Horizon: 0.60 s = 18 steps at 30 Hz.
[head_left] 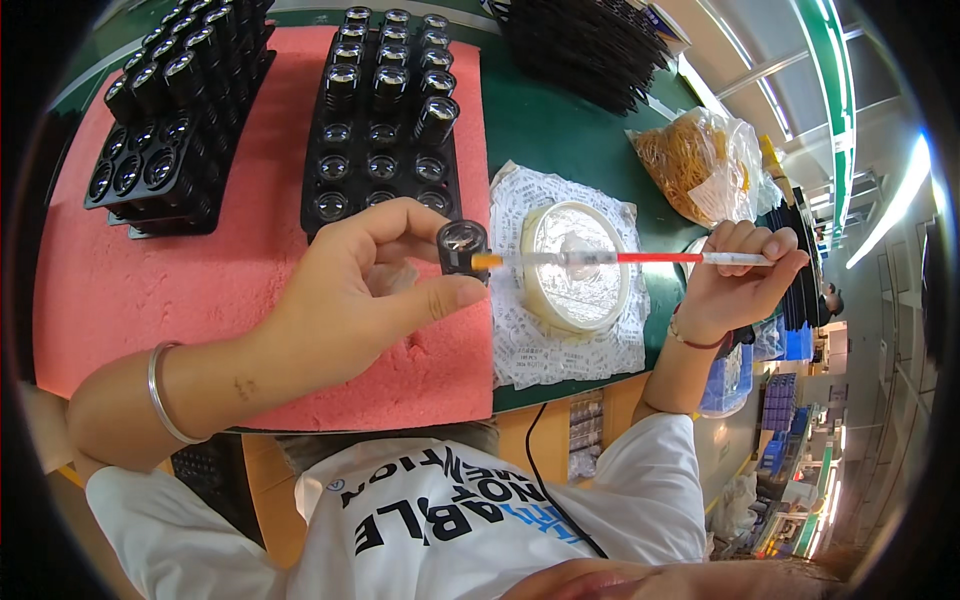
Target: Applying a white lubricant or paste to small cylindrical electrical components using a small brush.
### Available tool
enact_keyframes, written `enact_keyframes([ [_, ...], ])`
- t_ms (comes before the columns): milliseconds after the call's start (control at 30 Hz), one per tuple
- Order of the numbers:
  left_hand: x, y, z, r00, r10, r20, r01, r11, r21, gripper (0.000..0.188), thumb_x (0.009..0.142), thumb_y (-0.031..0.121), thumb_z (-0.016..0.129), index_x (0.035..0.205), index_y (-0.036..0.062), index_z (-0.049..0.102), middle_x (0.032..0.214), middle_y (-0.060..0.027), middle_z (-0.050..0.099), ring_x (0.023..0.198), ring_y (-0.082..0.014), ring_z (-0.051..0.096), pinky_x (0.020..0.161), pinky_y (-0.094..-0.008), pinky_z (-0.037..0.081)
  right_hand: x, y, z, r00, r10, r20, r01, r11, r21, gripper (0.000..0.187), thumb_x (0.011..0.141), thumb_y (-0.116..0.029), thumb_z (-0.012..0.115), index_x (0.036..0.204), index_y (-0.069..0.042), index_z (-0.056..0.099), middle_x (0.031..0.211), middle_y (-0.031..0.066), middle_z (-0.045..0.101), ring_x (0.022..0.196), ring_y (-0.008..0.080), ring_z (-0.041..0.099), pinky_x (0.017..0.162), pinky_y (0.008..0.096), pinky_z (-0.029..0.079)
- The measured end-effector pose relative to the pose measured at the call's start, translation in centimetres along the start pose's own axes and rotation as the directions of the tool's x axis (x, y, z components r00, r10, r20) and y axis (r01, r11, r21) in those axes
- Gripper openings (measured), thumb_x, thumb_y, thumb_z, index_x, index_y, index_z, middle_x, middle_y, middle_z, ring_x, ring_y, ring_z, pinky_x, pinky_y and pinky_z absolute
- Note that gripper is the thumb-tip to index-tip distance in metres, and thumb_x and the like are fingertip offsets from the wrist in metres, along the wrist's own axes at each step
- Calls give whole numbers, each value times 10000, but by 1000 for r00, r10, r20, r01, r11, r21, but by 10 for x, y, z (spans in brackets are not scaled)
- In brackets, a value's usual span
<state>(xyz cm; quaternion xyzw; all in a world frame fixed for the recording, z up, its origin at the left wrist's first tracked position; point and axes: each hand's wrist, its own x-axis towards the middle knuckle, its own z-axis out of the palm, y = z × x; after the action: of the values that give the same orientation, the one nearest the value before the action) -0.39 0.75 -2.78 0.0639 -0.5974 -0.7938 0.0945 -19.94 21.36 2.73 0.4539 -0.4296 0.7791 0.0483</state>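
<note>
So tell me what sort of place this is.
Probably a factory assembly bench. Black trays of small lens barrels sit on a pink foam mat, the left hand holds one barrel, and the right hand points a thin stick at it.

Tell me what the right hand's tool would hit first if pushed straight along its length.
The right hand points its syringe at the small black lens barrel pinched in the left hand; the orange tip seems already touching it.

My pink foam mat point(150, 290), two black lens trays point(380, 120) (half filled), bagged yellow rubber bands point(690, 160).
</note>
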Motion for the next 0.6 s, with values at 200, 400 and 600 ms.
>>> enact_keyframes([
  [200,1,-1,-1,1000,0,3,0,1000,0,252,745,85,639,941,5,503,861,-21,553,614,5,470,524,-139,377,1,2,-3,996,-88,25,90,990,-109,352,900,-366,325,698,-89,405,445,18,375,373,89,303,383,225,225],
  [400,1,3,0,999,-5,43,4,1000,15,208,779,41,562,969,29,479,896,-15,550,802,-52,513,710,-191,411,2,2,-5,992,-126,21,128,983,-129,352,900,-358,328,701,-82,418,442,28,377,376,96,324,388,223,256],
  [600,-1,12,3,996,-35,82,37,999,-26,222,796,39,526,1011,23,474,920,-38,551,762,-42,510,650,-171,418,2,1,-7,990,-140,16,140,983,-118,346,900,-348,331,710,-74,424,446,27,374,375,94,325,383,214,258],
])
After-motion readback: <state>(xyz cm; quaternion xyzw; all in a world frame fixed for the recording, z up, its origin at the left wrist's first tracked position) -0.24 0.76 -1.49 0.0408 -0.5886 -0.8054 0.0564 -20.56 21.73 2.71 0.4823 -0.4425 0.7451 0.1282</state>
